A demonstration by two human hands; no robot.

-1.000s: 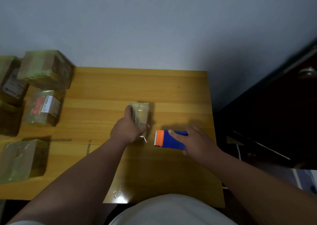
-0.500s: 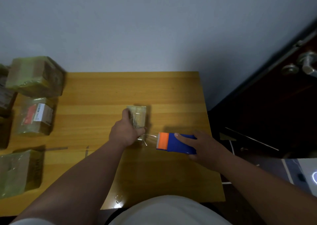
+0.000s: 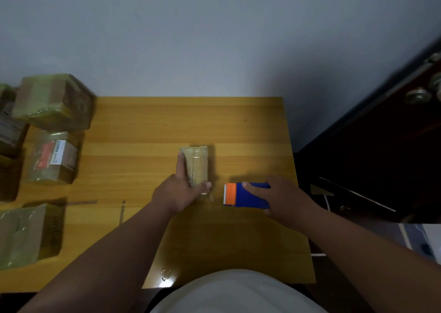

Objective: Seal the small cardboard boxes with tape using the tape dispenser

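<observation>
A small cardboard box (image 3: 198, 163) covered in clear tape lies in the middle of the yellow wooden table (image 3: 148, 126). My left hand (image 3: 177, 192) grips its near end, the index finger along the left side and the thumb at the right corner. Just to its right, my right hand (image 3: 284, 197) holds the blue tape dispenser (image 3: 248, 195), whose orange end and toothed blade point left toward the box. A short loose bit of clear tape shows by the box's near right corner.
Several taped boxes stand along the table's left side: one at the back (image 3: 53, 101), one with a red and white label (image 3: 53, 157), one at the near left (image 3: 26, 235). Strips of tape (image 3: 83, 203) stick to the table. A dark door (image 3: 393, 157) stands at right.
The stretch of clear tape between box and dispenser seen half a second ago is gone; the dispenser now sits apart from the box. My left hand's grip stays on the box.
</observation>
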